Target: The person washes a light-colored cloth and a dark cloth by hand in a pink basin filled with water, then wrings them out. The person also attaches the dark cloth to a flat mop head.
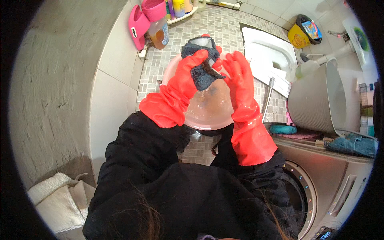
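My left hand [187, 72], in a red rubber glove, grips a wet dark fabric item [202, 79] with a pale inner side; its exact kind is unclear. Red fingertips show around the item's far edge. A narrow dark flap sticks out from it towards the right. Just beside that flap is my right hand [238, 69], also in a red rubber glove, fingers loosely spread and nothing visible in them. Whether it touches the flap's tip is hard to tell. Below both hands stands a pink plastic basin [207, 127] of cloudy water [207, 105].
Pink slippers [138, 28] and a bottle of amber liquid [159, 34] stand at the left wall. Right of the basin are a white squat toilet [264, 48], a large grey tub [309, 96] and a front-loading washing machine [327, 177]. A yellow bin [297, 37] stands far right.
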Demonstrator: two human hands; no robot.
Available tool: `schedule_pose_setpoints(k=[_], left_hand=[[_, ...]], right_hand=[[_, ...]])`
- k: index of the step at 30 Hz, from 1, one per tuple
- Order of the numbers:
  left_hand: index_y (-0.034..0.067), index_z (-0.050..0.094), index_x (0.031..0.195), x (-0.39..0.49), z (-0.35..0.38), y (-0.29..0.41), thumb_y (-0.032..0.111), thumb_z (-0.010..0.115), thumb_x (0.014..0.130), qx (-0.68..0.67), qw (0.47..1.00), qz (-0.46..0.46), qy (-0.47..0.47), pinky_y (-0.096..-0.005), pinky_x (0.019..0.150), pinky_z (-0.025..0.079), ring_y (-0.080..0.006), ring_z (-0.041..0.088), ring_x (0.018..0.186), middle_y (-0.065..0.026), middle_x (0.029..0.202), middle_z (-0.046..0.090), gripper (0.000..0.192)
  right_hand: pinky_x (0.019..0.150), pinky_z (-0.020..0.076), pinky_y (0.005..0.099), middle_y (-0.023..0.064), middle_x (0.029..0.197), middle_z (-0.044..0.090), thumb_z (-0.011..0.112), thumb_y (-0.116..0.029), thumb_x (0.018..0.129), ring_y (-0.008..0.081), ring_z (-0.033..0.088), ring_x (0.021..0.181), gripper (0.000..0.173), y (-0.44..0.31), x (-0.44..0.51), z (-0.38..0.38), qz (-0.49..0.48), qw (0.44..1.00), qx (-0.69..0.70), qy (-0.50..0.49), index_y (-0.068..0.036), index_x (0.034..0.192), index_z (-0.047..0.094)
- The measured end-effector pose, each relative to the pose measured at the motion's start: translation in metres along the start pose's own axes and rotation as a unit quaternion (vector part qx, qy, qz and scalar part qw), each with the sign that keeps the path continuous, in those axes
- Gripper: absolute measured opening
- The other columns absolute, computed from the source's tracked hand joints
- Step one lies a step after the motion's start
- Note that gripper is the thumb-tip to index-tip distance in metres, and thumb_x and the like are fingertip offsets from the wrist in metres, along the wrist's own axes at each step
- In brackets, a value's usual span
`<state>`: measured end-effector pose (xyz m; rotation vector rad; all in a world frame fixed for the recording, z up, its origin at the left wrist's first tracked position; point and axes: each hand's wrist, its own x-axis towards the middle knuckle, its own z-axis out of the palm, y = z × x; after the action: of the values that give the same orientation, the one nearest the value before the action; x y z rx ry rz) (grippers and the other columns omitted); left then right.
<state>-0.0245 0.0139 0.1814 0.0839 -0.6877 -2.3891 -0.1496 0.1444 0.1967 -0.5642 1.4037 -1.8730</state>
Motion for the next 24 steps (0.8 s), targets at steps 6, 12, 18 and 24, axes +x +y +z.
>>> schedule_pose_setpoints(k=[6, 12, 18, 24], left_hand=[[0.0, 0.048, 0.163, -0.005, 0.023, -0.005, 0.028, 0.072, 0.106, 0.256, 0.965, -0.003, -0.051, -0.0376, 0.108, 0.054, -0.0194, 0.068, 0.121, -0.0078, 0.136, 0.069, 0.067], [0.002, 0.057, 0.156, -0.005, 0.014, -0.018, 0.029, 0.069, 0.11, 0.405, 0.913, 0.043, -0.01, -0.0327, 0.109, 0.052, -0.0149, 0.064, 0.125, -0.0038, 0.137, 0.07, 0.054], [0.01, 0.06, 0.156, 0.008, -0.025, -0.016, 0.038, 0.063, 0.114, 0.289, 0.954, -0.072, 0.032, -0.032, 0.107, 0.052, -0.0147, 0.065, 0.124, -0.0044, 0.137, 0.071, 0.051], [0.009, 0.075, 0.135, 0.022, -0.038, -0.013, 0.031, 0.066, 0.111, 0.114, 0.965, -0.028, 0.234, -0.034, 0.096, 0.057, -0.0183, 0.07, 0.109, -0.0036, 0.122, 0.076, 0.034]], right_hand=[[0.105, 0.0519, 0.0352, 0.0036, 0.144, 0.062, 0.074, -0.054, 0.104, 0.0165, 0.06, 0.129, 0.072, 0.001, -0.003, 0.009, -0.077, 0.976, 0.039, -0.201, -0.009, 0.157, 0.053], [0.094, 0.0525, 0.0295, -0.0022, 0.12, 0.066, 0.079, -0.025, 0.1, 0.0117, 0.062, 0.109, 0.046, 0.006, -0.002, 0.019, -0.098, 0.984, -0.058, -0.135, -0.007, 0.139, 0.063], [0.088, 0.0579, 0.0312, 0.0037, 0.113, 0.073, 0.086, -0.01, 0.091, 0.0146, 0.07, 0.1, 0.051, -0.007, 0.001, 0.022, 0.01, 0.994, -0.067, -0.085, -0.003, 0.138, 0.066], [0.08, 0.0603, 0.0305, 0.0053, 0.114, 0.076, 0.085, -0.006, 0.091, 0.0151, 0.073, 0.095, 0.049, -0.02, -0.004, 0.035, -0.088, 0.994, -0.053, -0.021, -0.003, 0.137, 0.068]])
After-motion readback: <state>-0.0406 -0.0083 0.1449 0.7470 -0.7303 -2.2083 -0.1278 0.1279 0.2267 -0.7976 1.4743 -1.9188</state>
